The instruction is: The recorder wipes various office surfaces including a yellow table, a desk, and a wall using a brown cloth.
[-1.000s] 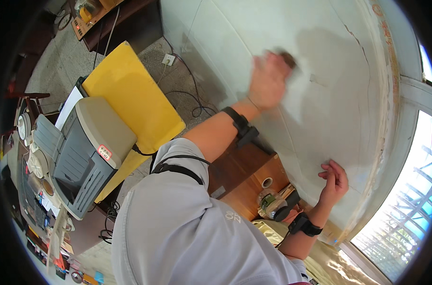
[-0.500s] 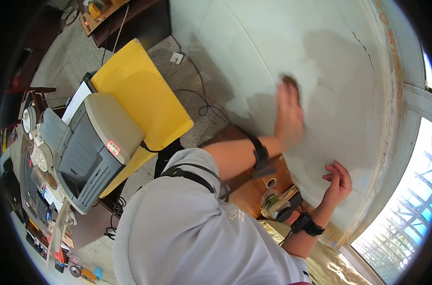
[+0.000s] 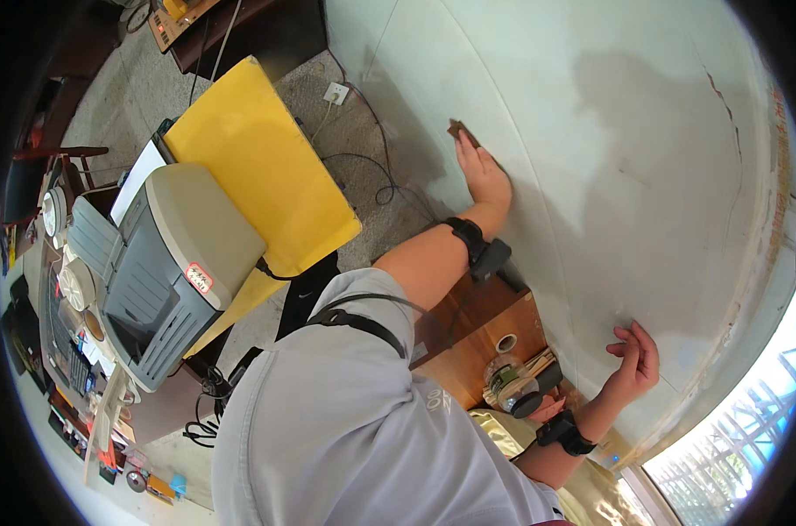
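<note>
My left hand (image 3: 485, 178) presses a thin brown piece of sandpaper (image 3: 458, 130) flat to the pale wall (image 3: 538, 105). Its fingers lie over the sheet, so only the edge and far end show. Lower on the right, my right hand (image 3: 636, 364) hovers close to the same wall. Its fingers are loosely bent and apart, holding nothing. A small dark mark or its shadow shows on the wall by the fingertips. Black straps with small boxes sit round both wrists.
A grey printer (image 3: 166, 272) stands on the left, beside a large yellow board (image 3: 262, 167). Below my left forearm is a wooden cabinet (image 3: 503, 324) with a clear jar (image 3: 512, 387). Cables (image 3: 385, 167) trail near a wall socket (image 3: 335, 94). A barred window (image 3: 748, 421) is at right.
My left hand has swept left along the wall with the sandpaper. The right hand has barely shifted, and the view has turned slightly.
</note>
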`<state>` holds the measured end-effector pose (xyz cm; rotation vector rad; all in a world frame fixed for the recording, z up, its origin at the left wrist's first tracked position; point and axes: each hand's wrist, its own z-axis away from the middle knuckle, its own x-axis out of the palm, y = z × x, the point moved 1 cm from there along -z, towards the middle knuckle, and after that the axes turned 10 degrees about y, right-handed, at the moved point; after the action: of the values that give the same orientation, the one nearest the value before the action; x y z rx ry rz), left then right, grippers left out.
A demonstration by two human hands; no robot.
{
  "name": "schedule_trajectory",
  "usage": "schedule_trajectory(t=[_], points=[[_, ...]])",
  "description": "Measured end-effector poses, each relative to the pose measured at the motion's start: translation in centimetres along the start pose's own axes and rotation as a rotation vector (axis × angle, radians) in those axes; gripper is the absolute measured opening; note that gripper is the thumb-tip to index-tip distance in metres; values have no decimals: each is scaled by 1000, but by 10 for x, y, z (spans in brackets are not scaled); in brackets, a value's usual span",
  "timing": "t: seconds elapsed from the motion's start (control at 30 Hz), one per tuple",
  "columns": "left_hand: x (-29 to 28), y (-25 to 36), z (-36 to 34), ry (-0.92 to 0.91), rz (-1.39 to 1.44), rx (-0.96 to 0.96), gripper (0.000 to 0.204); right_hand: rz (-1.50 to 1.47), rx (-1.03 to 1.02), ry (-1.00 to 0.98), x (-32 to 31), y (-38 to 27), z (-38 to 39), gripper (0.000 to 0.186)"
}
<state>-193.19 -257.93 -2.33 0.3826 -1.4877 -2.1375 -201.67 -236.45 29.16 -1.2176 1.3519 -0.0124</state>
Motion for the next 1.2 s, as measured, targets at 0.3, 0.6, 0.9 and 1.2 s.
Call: schedule_trajectory(t=[0.3,0.6,0.9,1.2], points=[[15,55,-42,-37,20,77,53,3,8,18,-2,5,0,21],[17,192,-42,-281,344,958,55,63,11,48,0,3,2,21],[13,-60,-191,23,234,-229,53,97,-68,63,6,3,-2,23],[20,135,-151,-118,173,536,54,122,-6,81,-3,4,2,27]])
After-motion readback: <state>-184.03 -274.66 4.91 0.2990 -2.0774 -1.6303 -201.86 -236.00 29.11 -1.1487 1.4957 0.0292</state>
